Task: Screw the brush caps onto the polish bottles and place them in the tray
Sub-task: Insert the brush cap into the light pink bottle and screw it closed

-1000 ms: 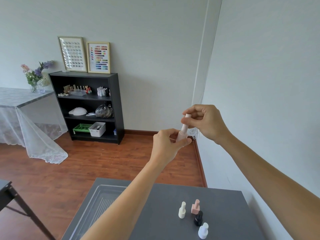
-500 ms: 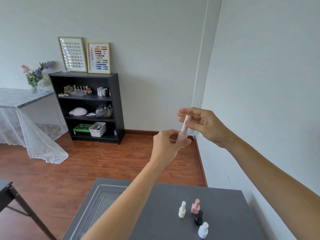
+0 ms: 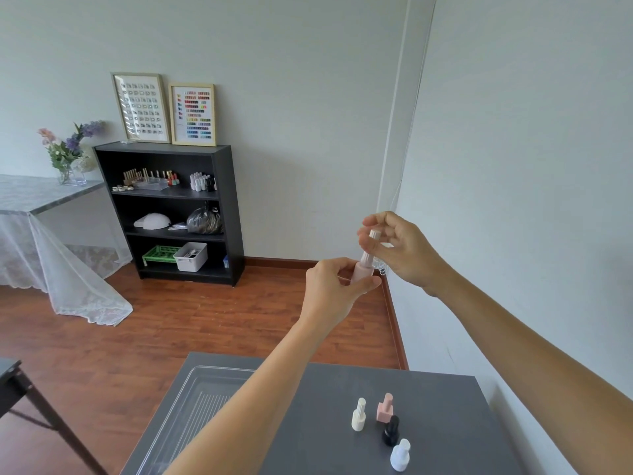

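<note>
My left hand holds a pale pink polish bottle upright in the air, well above the table. My right hand pinches the bottle's ribbed brush cap between thumb and fingertips; the cap sits on the bottle's neck. On the grey table stand a cream bottle, a pink square bottle, a black bottle and a light blue bottle, all capped. A clear plastic tray lies at the table's left, partly hidden by my left forearm.
A white wall runs close along the table's right side. Across the wooden floor stands a black shelf unit with bottles and bins. A lace-covered table is at far left, and a dark stand at lower left.
My right hand's fingers have shifted around the cap, from a closed fist-like grip to a fingertip pinch. The left hand and bottle have stayed nearly still.
</note>
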Available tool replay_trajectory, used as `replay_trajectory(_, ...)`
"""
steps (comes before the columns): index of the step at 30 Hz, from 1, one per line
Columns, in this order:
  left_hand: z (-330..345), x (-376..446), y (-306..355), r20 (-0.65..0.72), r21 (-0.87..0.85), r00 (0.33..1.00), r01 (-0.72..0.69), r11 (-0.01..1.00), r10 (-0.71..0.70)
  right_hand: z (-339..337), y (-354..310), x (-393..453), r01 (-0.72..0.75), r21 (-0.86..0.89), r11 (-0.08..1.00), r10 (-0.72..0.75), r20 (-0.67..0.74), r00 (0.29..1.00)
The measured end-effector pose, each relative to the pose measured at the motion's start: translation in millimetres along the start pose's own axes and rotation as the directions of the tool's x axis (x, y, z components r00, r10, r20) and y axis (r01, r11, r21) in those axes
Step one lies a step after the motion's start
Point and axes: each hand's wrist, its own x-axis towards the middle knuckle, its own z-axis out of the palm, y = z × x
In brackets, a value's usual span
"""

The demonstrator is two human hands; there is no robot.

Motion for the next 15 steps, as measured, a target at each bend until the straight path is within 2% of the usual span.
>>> replay_trajectory(2, -1.8, 0.4, -1.4, -0.005, 0.001, 1.000, 0.003, 1.000, -0.003, -4.5, 1.5, -1.3, 0.006, 0.145, 0.989, -0.022, 0.104, 0.994)
replay_trajectory(4, -3.0, 0.5, -2.1, -0.008, 0.010, 1.000, 0.001, 1.000, -0.001, -7.5, 3.2, -2.6, 0.031, 0.227, 0.973, -0.061, 0.126, 0.990)
replay_trajectory(11, 2.2, -2.3, -0.3, 0.009, -0.002, 1.000, -0.005, 1.000, 0.005, -5.3, 1.8, -3.7, 0.056, 0.027, 0.998, -0.051, -0.144, 0.988)
replay_trajectory(13, 2.0, -2.2, 0.6, 0.008, -0.012, 1.000, -0.006, 1.000, 0.006, -5.1, 2.7, -4.5, 0.044, -0.012, 0.999, -0.046, -0.160, 0.986)
replay_trajectory(15, 1.3, -1.5, 1.3, 0.006, -0.017, 1.000, -0.008, 1.000, 0.008, -6.4, 2.9, -6.4, 0.030, 0.003, 1.000, -0.030, -0.104, 0.994)
